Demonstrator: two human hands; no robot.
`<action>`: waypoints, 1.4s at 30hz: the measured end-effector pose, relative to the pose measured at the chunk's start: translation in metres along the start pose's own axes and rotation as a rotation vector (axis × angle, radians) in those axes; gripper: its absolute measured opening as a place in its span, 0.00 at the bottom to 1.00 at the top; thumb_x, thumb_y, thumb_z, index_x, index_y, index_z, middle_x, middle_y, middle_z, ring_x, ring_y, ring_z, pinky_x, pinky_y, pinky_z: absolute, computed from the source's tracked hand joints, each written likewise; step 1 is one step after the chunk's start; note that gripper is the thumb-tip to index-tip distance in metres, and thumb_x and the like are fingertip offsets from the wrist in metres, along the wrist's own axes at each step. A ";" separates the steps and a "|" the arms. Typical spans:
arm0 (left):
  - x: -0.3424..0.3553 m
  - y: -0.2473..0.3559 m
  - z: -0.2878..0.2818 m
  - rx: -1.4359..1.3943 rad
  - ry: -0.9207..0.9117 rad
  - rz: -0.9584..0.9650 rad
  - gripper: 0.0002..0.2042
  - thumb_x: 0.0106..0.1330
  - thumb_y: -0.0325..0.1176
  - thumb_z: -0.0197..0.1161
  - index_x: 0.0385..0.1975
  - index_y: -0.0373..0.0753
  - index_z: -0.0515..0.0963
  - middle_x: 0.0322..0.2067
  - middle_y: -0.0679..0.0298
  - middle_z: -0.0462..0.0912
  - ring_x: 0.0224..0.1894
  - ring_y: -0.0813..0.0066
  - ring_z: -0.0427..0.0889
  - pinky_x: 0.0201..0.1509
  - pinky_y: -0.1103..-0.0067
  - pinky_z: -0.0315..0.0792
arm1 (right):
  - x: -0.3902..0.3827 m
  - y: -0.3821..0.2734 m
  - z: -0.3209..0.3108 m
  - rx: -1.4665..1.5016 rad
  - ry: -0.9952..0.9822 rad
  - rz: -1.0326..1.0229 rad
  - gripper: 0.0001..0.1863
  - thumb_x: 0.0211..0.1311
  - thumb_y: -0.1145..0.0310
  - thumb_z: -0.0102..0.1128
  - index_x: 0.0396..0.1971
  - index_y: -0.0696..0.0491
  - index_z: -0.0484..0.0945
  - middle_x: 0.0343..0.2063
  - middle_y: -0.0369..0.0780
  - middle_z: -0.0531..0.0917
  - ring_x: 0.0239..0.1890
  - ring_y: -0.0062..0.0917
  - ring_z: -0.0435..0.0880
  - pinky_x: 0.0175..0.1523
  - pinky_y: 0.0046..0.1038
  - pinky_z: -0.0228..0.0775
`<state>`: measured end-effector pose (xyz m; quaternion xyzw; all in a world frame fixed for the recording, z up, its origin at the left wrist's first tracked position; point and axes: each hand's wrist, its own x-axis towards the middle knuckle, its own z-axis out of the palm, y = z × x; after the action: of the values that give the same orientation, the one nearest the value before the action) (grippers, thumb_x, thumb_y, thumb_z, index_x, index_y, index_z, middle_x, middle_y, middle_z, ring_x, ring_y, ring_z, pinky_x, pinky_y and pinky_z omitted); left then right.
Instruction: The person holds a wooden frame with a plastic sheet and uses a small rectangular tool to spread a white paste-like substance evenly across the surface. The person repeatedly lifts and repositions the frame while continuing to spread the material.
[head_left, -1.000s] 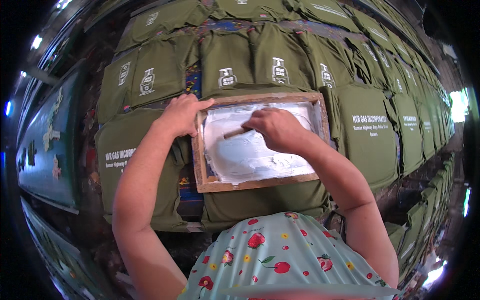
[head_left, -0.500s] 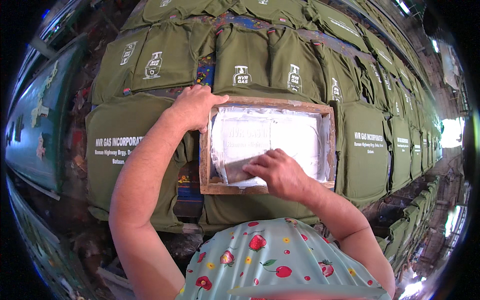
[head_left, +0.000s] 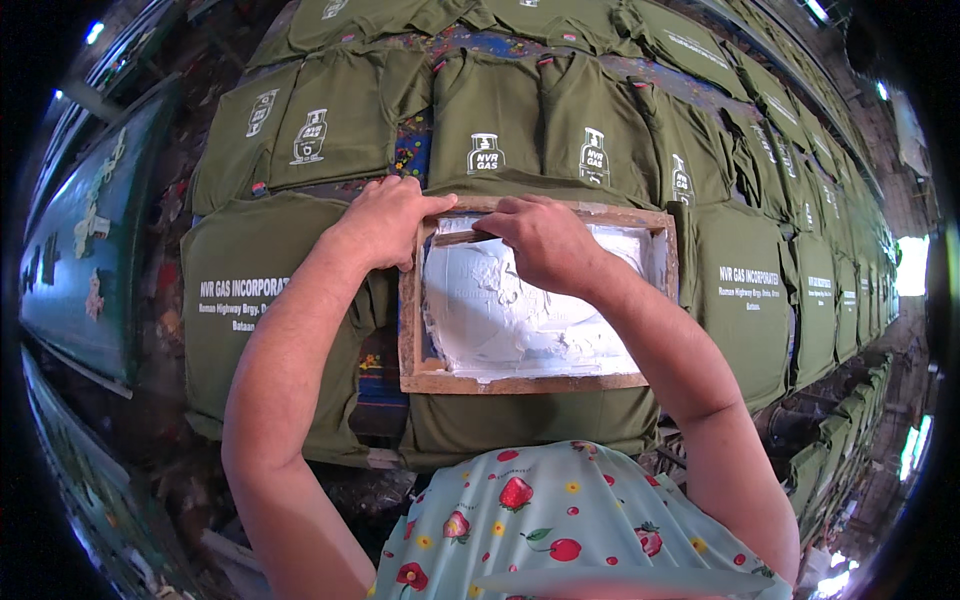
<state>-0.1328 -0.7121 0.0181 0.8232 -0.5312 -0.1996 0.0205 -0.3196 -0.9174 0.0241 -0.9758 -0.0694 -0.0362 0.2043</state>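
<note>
A wooden-framed printing screen [head_left: 525, 384] lies flat over an olive green shirt [head_left: 530, 425]. White ink [head_left: 560, 345] coats its mesh, with ridges and smears, and faint lettering shows through. At the far left corner my left hand [head_left: 388, 222] grips the frame, thumb along the far rail. My right hand [head_left: 545, 245] is closed around a squeegee [head_left: 463, 238], held at the far inner side of the screen. Only the squeegee's left end shows; my fingers hide the rest.
Olive shirts with white prints lie in rows around the screen, one at the left [head_left: 235, 255] and one at the right [head_left: 740, 320]. A blue, paint-spotted table surface [head_left: 410, 150] shows between them. A dark green board [head_left: 90, 250] stands far left.
My right hand has moved the squeegee from the near part of the screen to its far side. The white ink now looks ridged and uneven. My left hand stays on the corner.
</note>
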 end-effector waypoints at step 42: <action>-0.098 0.053 0.127 -0.781 0.635 -0.399 0.30 0.74 0.18 0.70 0.78 0.30 0.77 0.68 0.53 0.82 0.59 0.68 0.88 0.62 0.73 0.85 | -0.267 -0.021 -0.029 -0.080 0.018 0.176 0.21 0.66 0.62 0.69 0.58 0.50 0.88 0.50 0.40 0.87 0.53 0.37 0.87 0.63 0.41 0.79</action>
<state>-0.2584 -0.6262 -0.0560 0.8590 -0.2185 -0.1235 0.4463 -0.5878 -0.9421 0.0322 -0.9851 0.0200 -0.0295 0.1682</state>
